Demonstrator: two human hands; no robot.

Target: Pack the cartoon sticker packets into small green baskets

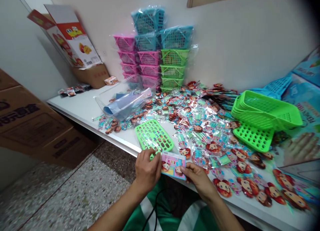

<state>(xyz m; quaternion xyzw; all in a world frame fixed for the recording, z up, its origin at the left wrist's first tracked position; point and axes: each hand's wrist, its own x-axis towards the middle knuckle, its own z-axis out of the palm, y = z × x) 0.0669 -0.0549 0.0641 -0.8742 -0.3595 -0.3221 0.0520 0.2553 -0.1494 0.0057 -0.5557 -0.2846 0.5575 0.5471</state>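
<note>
Between my two hands, at the table's front edge, is a pink and blue printed card (173, 165) with cartoon faces. My left hand (148, 167) holds its left side, fingers curled beside a flat green perforated lid (153, 136). My right hand (197, 177) pinches the card's right edge with thumb and fingers. The green lid lies on the white table (87, 106), just beyond my left hand. A large heap of small clear-wrapped packets (195, 119) with red-haired cartoon heads spreads behind and to the right of the card.
Stacked pink, blue and green baskets (150, 61) stand by the wall. A clear plastic bin (125, 101) holds blue sheets. Nested green baskets (265, 111) sit at right. An open carton (72, 41) rests at back left, with brown boxes (32, 124) beside the table.
</note>
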